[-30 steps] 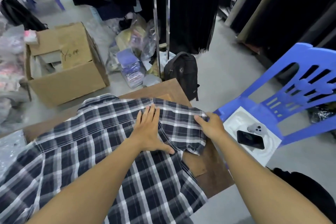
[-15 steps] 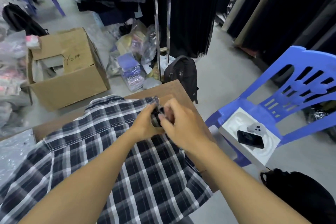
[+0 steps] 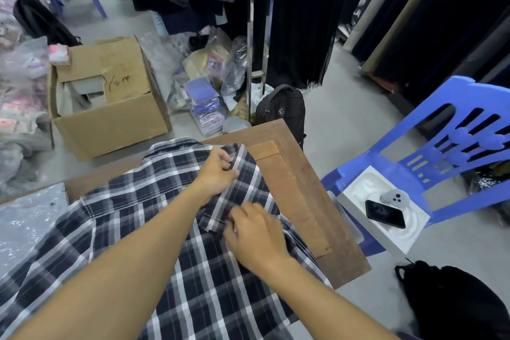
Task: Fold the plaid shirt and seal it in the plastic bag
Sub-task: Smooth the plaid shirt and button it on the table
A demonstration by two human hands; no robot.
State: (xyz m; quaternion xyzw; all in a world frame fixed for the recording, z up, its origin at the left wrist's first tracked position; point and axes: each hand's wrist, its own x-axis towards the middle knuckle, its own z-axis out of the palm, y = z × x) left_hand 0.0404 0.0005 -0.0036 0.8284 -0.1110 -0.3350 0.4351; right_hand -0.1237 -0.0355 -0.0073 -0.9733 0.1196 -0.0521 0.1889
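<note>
The dark blue and white plaid shirt [image 3: 143, 232] lies spread over the brown wooden table [image 3: 300, 196], its right sleeve folded inward across the body. My left hand [image 3: 218, 171] pinches the upper edge of that folded sleeve near the shoulder. My right hand [image 3: 255, 234] lies on the sleeve's cuff end lower down, fingers curled on the fabric. A clear plastic bag [image 3: 24, 223] lies flat at the table's left side, partly under the shirt.
A blue plastic chair [image 3: 430, 163] stands right of the table, holding a white tray [image 3: 356, 190] with a black phone [image 3: 385, 214]. A cardboard box [image 3: 110, 116] and black backpack [image 3: 281, 107] sit on the floor beyond. Another black bag [image 3: 452, 301] lies at lower right.
The right sleeve has been folded in over the shirt body. My hands met at the sleeve, then spread apart along it, the right hand sliding down toward the cuff.
</note>
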